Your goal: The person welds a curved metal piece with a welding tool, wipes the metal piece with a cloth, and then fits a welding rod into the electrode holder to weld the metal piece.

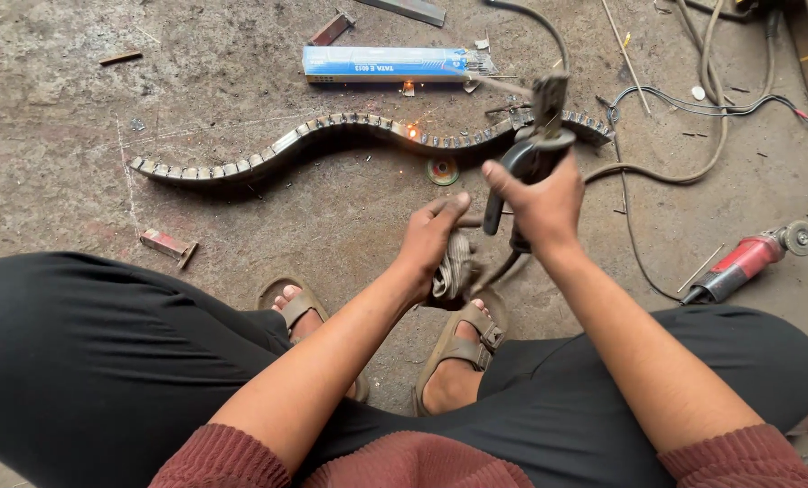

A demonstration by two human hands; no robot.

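The lower part of the welding electrode holder [532, 149] is disappearing inside the right hand [540, 203], and its upper clamp is blurring against the metal behind it, so the clamp's state is hard to read. A thin welding rod [490, 83] is sticking out from the clamp toward the upper left, faint and partly lost against the floor [241, 217]. The folded cloth [454, 267] under the left hand [433, 242] is mostly being covered by the palm, and what else lies beneath it cannot be told.

The right hand's grip is wrapping tightly around the dark handle of the holder, fingers pressed together, lifting it above the floor. The left hand's grip is curling loosely down over the cloth, fingers bent and touching it, just above the sandalled right foot [463, 348].

The wavy metal strip [332, 140] is lying on the floor beyond both hands, its right end passing just behind the raised holder. A small orange glow [413, 132] is showing on its middle. A blue box of rods [386, 63] is lying farther off, and a red angle grinder [747, 260] is resting to the right, well apart.
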